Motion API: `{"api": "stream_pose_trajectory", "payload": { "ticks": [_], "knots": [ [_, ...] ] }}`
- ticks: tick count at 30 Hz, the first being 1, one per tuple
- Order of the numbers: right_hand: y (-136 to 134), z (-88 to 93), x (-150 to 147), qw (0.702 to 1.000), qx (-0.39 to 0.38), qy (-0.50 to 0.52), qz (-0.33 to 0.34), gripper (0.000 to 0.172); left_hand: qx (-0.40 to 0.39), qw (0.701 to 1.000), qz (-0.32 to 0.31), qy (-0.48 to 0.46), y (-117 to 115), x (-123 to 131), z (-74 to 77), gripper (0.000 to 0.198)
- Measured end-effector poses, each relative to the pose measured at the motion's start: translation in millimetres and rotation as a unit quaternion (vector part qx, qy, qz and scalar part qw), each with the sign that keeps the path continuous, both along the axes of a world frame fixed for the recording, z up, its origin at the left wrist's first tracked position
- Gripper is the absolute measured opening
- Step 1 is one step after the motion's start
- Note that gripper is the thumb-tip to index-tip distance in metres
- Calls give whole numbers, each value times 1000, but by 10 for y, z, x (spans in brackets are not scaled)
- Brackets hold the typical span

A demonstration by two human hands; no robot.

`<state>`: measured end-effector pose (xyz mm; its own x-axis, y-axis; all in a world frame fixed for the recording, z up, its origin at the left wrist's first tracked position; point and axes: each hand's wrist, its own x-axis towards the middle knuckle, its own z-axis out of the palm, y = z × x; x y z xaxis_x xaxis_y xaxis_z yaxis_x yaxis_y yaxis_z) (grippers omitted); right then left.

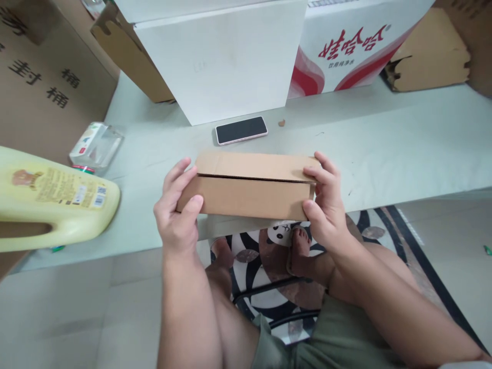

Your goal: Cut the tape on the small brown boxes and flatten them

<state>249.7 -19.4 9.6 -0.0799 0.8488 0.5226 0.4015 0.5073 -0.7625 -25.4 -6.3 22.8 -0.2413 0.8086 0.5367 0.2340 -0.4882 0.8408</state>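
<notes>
the left grip and the right grip are both closed on one small cardboard box, one at each end of it. the box sits between the two grips, over the near edge of the bench; whether its underside touches the bench i cannot tell. the left thumb presses the front wall near its end, with the fingers up at the top left corner. on the right, the thumb lies at the lower corner of the front wall and the fingers reach over the end of the upper flap — a thin dark gap runs between flap and wall.

just beyond the box, between the grips, a phone lies screen up, with a small brown scrap to its right. behind the phone stands a plain white box; a white and red carton is beyond the right grip, and farther right is a brown box with a ragged-looking edge. well left of the left grip are a yellow jug with a label and, past it, a clear bottle on its side — with a large printed carton behind them. below the grips, a patterned rug lies under the person's feet.
</notes>
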Motion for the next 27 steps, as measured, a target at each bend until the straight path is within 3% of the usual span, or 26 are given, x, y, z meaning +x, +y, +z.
{"api": "stream_pose_trajectory", "payload": {
  "ticks": [9,17,21,25,27],
  "knots": [
    [3,63,21,1000,10,-18,-21,37,8,1000,15,2,7,24,21,27],
    [2,65,62,1000,-7,-16,-7,42,-1,994,79,73,10,17,25,17],
    [20,-36,94,997,-53,56,5,60,-5,995,89,40,16,-3,25,16],
    [57,-177,94,985,-143,72,-62,61,-19,990,114,-75,40,-46,22,14],
    [66,-241,72,973,-208,87,-42,63,-29,985,124,-118,48,-51,35,14]
  ]
}}
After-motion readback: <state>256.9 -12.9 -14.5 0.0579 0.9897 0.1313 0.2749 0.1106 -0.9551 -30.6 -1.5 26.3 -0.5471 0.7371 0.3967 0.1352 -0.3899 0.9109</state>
